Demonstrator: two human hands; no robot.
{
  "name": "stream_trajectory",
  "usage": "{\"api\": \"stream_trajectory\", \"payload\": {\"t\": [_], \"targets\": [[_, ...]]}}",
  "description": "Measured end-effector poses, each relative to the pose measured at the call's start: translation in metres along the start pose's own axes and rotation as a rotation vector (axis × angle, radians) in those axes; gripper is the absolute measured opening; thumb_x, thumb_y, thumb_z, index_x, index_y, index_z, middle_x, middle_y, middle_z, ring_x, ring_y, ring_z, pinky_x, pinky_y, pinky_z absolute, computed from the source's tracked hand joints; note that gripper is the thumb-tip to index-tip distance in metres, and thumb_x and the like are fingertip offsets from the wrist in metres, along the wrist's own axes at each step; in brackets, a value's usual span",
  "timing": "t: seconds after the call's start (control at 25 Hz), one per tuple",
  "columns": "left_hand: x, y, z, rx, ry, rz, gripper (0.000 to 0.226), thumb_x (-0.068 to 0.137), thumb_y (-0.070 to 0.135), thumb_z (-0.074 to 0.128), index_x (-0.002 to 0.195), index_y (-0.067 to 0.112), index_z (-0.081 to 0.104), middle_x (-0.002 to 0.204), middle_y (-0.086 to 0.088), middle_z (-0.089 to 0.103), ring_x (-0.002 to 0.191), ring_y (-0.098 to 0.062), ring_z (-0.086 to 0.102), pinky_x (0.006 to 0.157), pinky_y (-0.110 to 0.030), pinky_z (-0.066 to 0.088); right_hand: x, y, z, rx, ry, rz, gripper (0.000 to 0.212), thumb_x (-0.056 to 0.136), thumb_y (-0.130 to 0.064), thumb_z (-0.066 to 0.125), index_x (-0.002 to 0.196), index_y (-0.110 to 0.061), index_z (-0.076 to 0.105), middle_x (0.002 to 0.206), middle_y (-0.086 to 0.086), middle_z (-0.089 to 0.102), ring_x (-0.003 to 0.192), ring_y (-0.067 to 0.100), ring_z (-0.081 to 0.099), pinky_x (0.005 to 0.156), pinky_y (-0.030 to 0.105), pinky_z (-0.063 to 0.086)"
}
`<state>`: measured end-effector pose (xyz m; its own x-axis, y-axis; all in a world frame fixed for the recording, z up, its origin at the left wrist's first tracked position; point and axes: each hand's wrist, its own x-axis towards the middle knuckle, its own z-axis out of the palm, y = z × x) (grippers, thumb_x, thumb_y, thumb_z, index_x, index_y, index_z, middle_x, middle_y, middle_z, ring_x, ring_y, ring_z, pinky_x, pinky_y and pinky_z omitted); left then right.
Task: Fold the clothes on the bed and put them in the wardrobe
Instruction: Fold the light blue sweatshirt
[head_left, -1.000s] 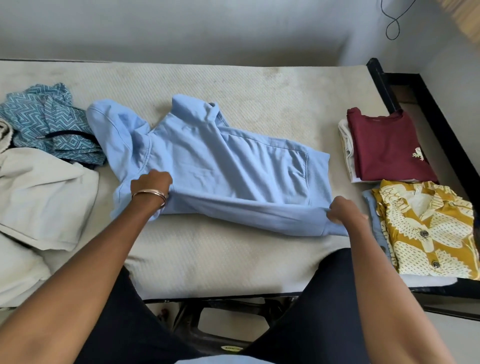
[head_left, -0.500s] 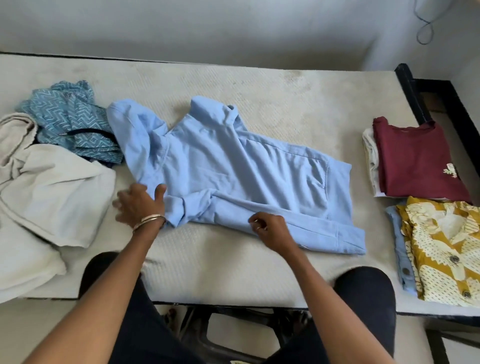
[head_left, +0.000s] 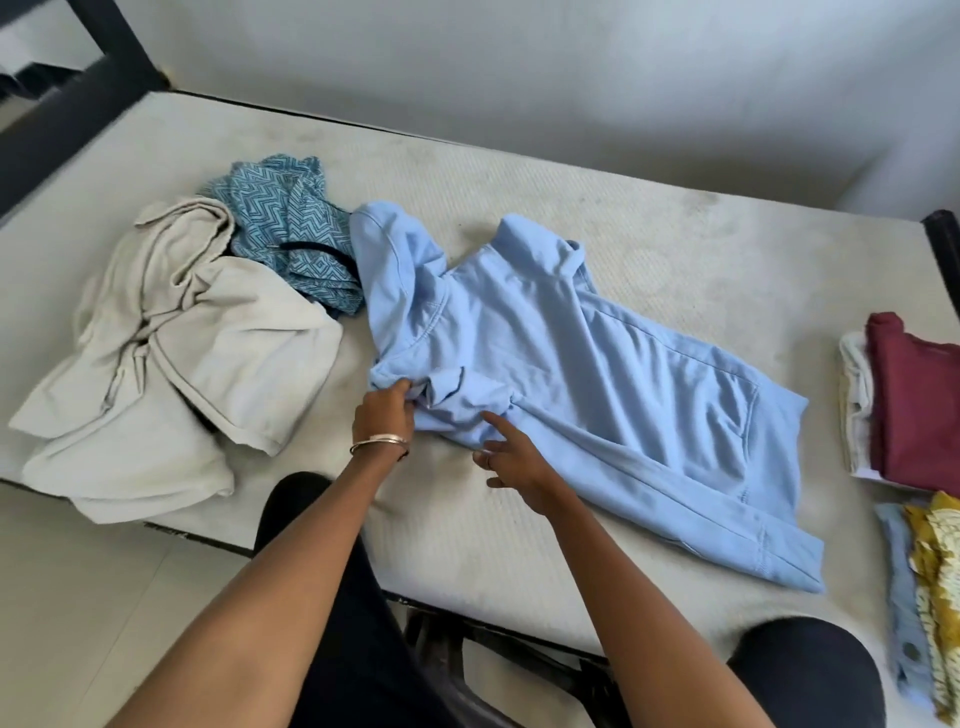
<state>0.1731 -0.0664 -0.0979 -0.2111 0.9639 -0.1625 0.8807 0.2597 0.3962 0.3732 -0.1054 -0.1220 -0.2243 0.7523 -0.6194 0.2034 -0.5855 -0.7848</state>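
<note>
Blue fleece hoodie (head_left: 587, 384), bunched shoulder

Person, seen from a head-worn camera. Both forearms bare to the frame edge, no sleeves visible. Left hand (head_left: 383, 415): bare, no rings seen. Left wrist: thin metal bangle (head_left: 378, 443), silver-toned, plain. Right hand (head_left: 511, 457): bare, wrist unadorned. Legs: dark, near-black trousers (head_left: 332, 613), plain fabric, both knees in view at the bottom of the frame.
</note>
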Motion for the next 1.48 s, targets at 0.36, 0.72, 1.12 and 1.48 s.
{"api": "stream_trajectory", "payload": {"t": [0.36, 0.72, 1.12, 1.48], "targets": [[0.037, 0.076, -0.110, -1.044, -0.078, -0.331, 0.025, 0.090, 0.002, 0.058, 0.107, 0.021, 0.058, 0.104, -0.012, 0.064, 0.078, -0.024, 0.061, 0.059, -0.026, 0.055, -0.011, -0.048, 0.045, 0.138, -0.163, -0.256, 0.081, 0.073, -0.014, 0.085, 0.142, -0.018, 0.043, 0.143, 0.003, 0.053, 0.131, 0.016, 0.050, 0.103, 0.035, 0.047], [0.040, 0.082, -0.141, -1.676, -0.294, -0.484, 0.011, 0.097, 0.001, 0.048, 0.105, 0.002, 0.055, 0.081, -0.016, 0.069, 0.064, -0.020, 0.069, 0.055, -0.030, 0.059, -0.053, -0.126, 0.018, 0.247, -0.084, -0.447, 0.044, 0.086, -0.025, 0.073, 0.126, -0.009, 0.061, 0.120, 0.015, 0.068, 0.105, 0.026, 0.068, 0.095, 0.045, 0.052], [0.005, 0.024, -0.010, -0.632, -0.258, -0.511, 0.044, 0.079, 0.003, 0.072, 0.118, 0.005, 0.052, 0.106, -0.014, 0.059, 0.098, -0.035, 0.060, 0.079, -0.041, 0.050, -0.106, -0.083, -0.154, -0.136, 0.240, -0.205, 0.019, 0.099, -0.014, 0.056, 0.091, -0.018, 0.073, 0.087, 0.011, 0.072, 0.077, 0.022, 0.067, 0.066, 0.030, 0.052], [0.074, 0.016, -0.024, 0.021, 0.045, 0.135, 0.027, 0.074, -0.004, 0.059, 0.099, 0.005, 0.059, 0.094, -0.026, 0.063, 0.091, -0.044, 0.059, 0.076, -0.045, 0.044, -0.103, -0.124, -0.199, -0.481, 0.302, -0.310, 0.018, 0.098, -0.017, 0.058, 0.097, -0.031, 0.069, 0.087, -0.006, 0.068, 0.081, 0.011, 0.061, 0.074, 0.027, 0.047]]}}
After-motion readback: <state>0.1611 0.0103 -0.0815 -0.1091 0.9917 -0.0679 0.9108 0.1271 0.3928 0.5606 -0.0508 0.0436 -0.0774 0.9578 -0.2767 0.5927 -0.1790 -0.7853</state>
